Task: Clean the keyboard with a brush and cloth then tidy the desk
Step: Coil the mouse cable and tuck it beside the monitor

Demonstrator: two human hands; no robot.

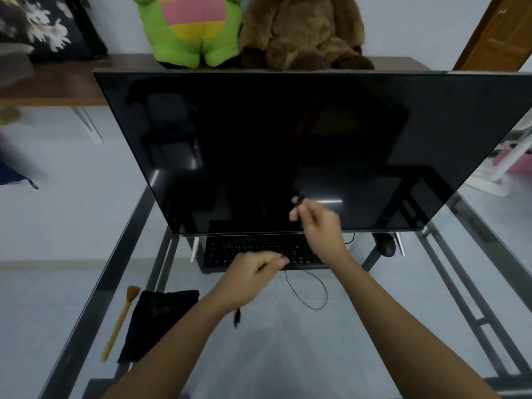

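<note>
Nothing here can be read. The keyboard [260, 250] carries pale marks on its dark keys (surely legends, but they show only as small blurred dots and dashes), and no letter or number among them can be made out. The monitor [288, 151] is dark and shows only reflections, with no picture or text on the screen; a tiny mark sits at the middle of its lower bezel, too small to tell whether it is a logo. The black cloth [157, 323] on the glass worktop [288, 341] bears a faint pattern or print, too dim to read.
</note>
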